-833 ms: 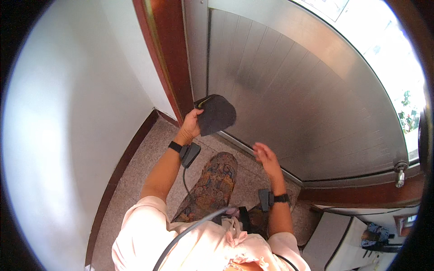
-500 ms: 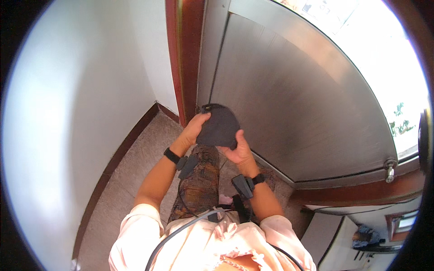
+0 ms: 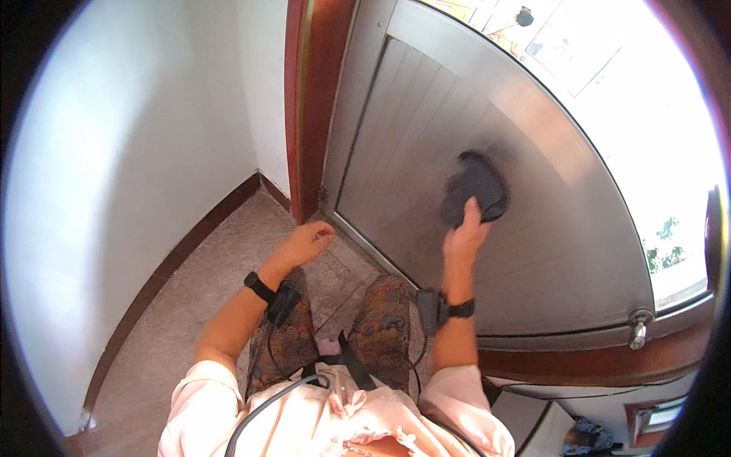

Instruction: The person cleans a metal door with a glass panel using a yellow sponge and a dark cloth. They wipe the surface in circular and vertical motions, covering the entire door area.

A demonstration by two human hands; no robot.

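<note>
My right hand (image 3: 464, 242) grips the lower edge of a dark grey cap-shaped cloth (image 3: 474, 190), with the thumb on top. The cloth is in front of the metal door panel (image 3: 411, 145) and looks to be against it; its far side is hidden. My left hand (image 3: 303, 244) holds nothing I can see. It hangs in the air near the foot of the door frame, its fingers loosely bent and a little apart. Each wrist wears a black strap with a small dark box.
A red-brown door frame (image 3: 311, 114) stands left of the door, beside a white wall (image 3: 175, 114) with a dark skirting (image 3: 190, 228). A metal knob (image 3: 638, 329) sits at the door's right end. My knees are bent above the tiled floor (image 3: 221, 266). A white cabinet (image 3: 521, 415) is at lower right.
My left hand has let go of the dark grey cloth and moved down-left. My right hand has carried the cloth rightward onto or close to the door panel. My knees are now further apart.
</note>
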